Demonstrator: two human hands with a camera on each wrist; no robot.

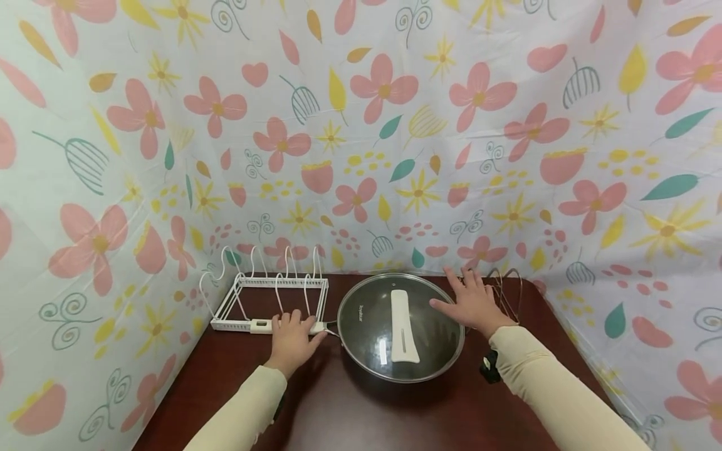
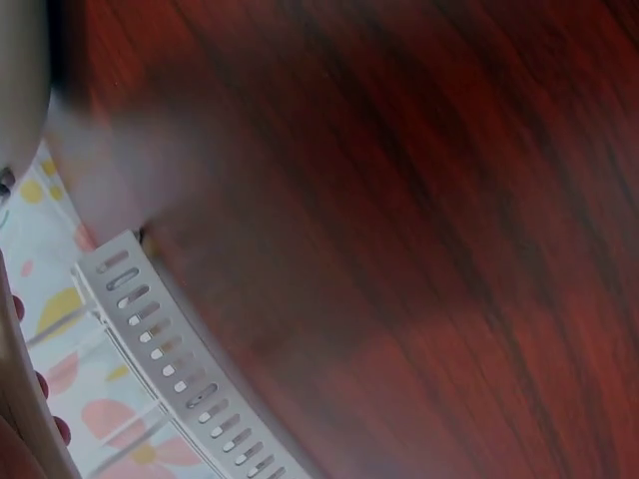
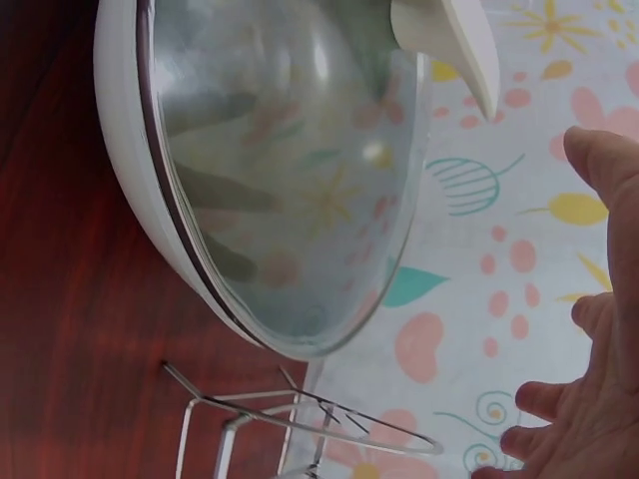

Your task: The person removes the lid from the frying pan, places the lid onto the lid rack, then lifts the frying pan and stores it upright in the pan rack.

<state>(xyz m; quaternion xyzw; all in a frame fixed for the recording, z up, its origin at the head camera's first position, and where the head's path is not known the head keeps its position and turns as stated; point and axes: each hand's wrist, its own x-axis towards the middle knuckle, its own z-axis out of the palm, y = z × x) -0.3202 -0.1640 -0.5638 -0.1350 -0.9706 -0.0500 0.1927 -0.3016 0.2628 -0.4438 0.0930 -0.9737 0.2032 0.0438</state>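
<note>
A wok with a glass lid [image 1: 366,338] sits at the middle of the table. Its lid carries a long cream handle [image 1: 402,326]. On the left, my left hand [image 1: 294,341] grips the wok's cream side handle [image 1: 261,326]; fingertips show past its edge in the left wrist view, beside the handle [image 2: 22,384]. My right hand [image 1: 476,304] is spread at the right of the lid, holding nothing. In the right wrist view the right hand [image 3: 589,389] stands apart from the glass lid [image 3: 290,190], and the wok's white outer wall [image 3: 125,150] shows below it.
A white wire rack [image 1: 282,283] with upright loops stands at the back left, partly behind the wok handle. Behind my right hand is a metal wire rack [image 1: 512,294]. Flowered cloth [image 1: 383,138] hangs around the dark red wooden table [image 1: 361,419].
</note>
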